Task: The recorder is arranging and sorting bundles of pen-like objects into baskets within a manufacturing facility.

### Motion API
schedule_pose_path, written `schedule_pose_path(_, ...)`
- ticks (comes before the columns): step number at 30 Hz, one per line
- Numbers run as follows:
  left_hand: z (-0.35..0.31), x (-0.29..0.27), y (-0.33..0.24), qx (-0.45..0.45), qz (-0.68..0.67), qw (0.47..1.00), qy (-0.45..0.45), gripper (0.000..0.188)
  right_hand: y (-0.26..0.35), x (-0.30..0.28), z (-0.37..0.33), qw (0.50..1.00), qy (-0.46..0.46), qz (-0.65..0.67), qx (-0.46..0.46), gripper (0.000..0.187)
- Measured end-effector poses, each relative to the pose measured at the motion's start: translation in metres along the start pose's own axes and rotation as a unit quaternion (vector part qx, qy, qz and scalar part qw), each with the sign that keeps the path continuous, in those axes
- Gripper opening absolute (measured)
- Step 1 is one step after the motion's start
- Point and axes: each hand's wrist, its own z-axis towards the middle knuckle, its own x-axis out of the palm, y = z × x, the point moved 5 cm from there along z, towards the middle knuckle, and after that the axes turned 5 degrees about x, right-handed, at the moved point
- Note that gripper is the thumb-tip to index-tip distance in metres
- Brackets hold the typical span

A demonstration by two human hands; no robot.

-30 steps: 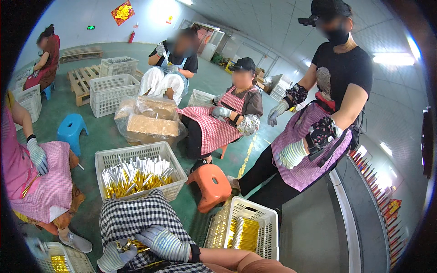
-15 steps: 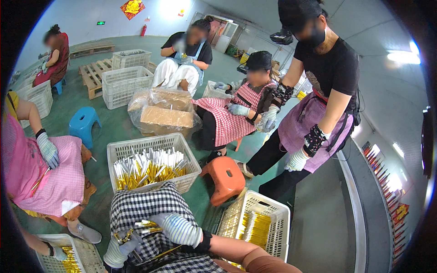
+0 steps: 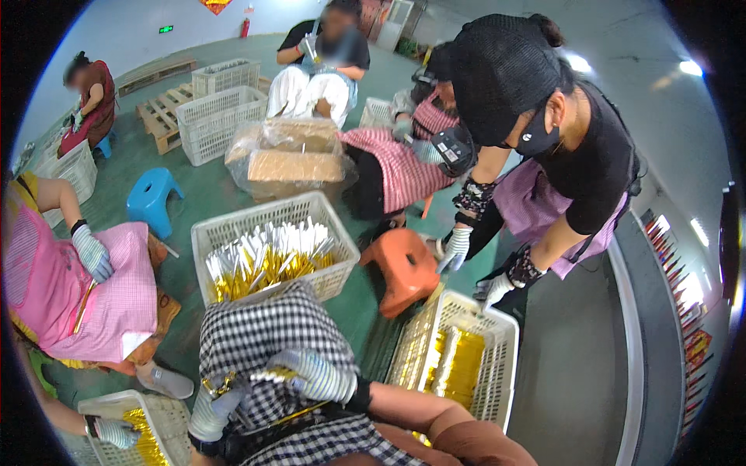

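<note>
In my lap, over a black-and-white checked apron (image 3: pixel 260 330), both my hands wear striped work gloves. My left hand (image 3: pixel 211 413) is closed around small shiny gold-and-silver pieces (image 3: pixel 220 384); their exact kind is too small to make out. Fingers of my right hand (image 3: pixel 315 377) are closed on a few short white-and-gold sticks (image 3: pixel 272 375), whose ends point at the left hand. Below them a thin gold stick (image 3: pixel 299 414) slants across the apron. Just beyond my knees a white crate (image 3: pixel 351 252) holds many white-and-gold sticks (image 3: pixel 268 260).
At my right, a crate (image 3: pixel 505 373) holds gold sticks (image 3: pixel 458 361); a bending co-worker's gloved hand (image 3: pixel 497 289) is at its far rim. An orange stool (image 3: pixel 400 268) stands beside it. At lower left, another person's glove (image 3: pixel 116 432) reaches into a crate (image 3: pixel 116 402). A blue stool (image 3: pixel 151 198) stands farther left.
The standing co-worker has bent forward and brought both hands down toward the right-hand crate. My view has shifted a little. My hands keep hold of their pieces, close together.
</note>
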Motion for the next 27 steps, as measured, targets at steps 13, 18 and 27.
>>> schedule_pose_path(13, 0.001, 0.010, -0.006, -0.052, 0.029, 0.998, 0.028, 0.022, 0.002, -0.017, 0.004, 0.995, -0.031, 0.087, 0.044, 0.025)
schedule_pose_path(18, 0.004, 0.015, -0.005, -0.039, 0.016, 0.999, 0.020, 0.016, -0.007, -0.028, -0.012, 0.981, -0.022, 0.170, 0.090, 0.021)
schedule_pose_path(27, 0.015, 0.015, -0.014, -0.072, 0.007, 0.997, 0.038, 0.016, -0.023, -0.064, -0.063, 0.921, -0.138, 0.325, 0.163, 0.043)
